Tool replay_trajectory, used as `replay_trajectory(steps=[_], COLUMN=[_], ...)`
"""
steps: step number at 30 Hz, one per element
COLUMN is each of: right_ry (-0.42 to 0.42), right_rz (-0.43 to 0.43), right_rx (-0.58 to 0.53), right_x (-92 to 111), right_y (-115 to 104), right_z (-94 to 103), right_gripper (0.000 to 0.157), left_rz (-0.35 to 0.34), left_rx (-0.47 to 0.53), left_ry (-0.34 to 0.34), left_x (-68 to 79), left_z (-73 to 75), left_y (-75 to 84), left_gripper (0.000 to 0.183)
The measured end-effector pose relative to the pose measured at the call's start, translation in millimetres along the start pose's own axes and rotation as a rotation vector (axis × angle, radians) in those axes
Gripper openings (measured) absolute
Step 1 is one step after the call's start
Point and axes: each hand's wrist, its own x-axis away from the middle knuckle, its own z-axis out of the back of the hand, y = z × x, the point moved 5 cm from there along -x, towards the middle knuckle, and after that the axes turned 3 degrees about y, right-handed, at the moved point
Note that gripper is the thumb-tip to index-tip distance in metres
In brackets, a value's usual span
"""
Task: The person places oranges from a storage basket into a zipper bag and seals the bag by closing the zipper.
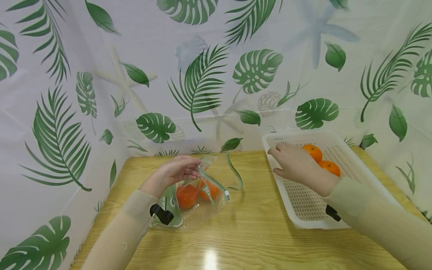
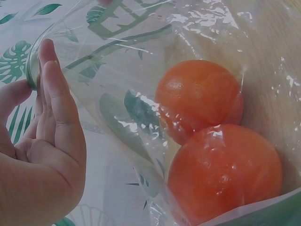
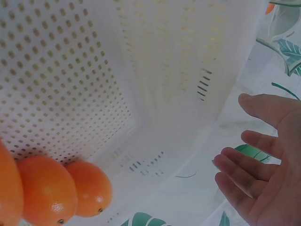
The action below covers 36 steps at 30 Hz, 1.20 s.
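Between thumb and fingers, my left hand (image 1: 175, 170) pinches the green zip edge of a clear zip bag (image 1: 200, 216). Inside the bag lie two oranges, one orange (image 2: 225, 174) touching the other orange (image 2: 200, 96). A white slider (image 1: 226, 193) sits at the end of the zip edge. Over the left part of a white plastic basket (image 1: 294, 217), my right hand (image 1: 297, 161) has its fingers loosely spread and holds nothing. Several oranges are in the basket, among them an orange (image 1: 329, 168) and another orange (image 1: 312, 153), partly hidden behind the right hand in the head view.
Bag and basket stand apart on a wooden table (image 1: 256, 232). Pale cloth with green leaf prints (image 1: 202, 82) rises behind the table and along both sides. A black wrist camera (image 1: 162, 214) is strapped to the left sleeve.
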Motion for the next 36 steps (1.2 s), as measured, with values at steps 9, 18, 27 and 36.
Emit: replay_trajectory(steps=[9,18,27,36], right_ry=[-0.041,-0.052,-0.068,-0.135], right_rz=[-0.032,-0.075,-0.112,-0.159], right_rx=[-0.014,-0.005,-0.009,0.002], right_x=[7.4,15.4,23.2,28.7], right_y=[10.7,25.8,43.8,61.9], right_z=[-2.8,-7.0,-9.4,-17.0], right_gripper=[0.048,0.050,0.052,0.053], left_rz=[0.004,0.001,0.000,0.000], left_rx=[-0.002,0.004,-0.006,-0.006], left_ry=[0.007,0.006,0.013,0.009], left_x=[0.5,-1.2,-2.0,-2.7], left_z=[0.2,0.2,0.2,0.8], left_y=[-1.1,-0.9,-2.1,-1.5], left_gripper=[0.043,0.042,0.042,0.042])
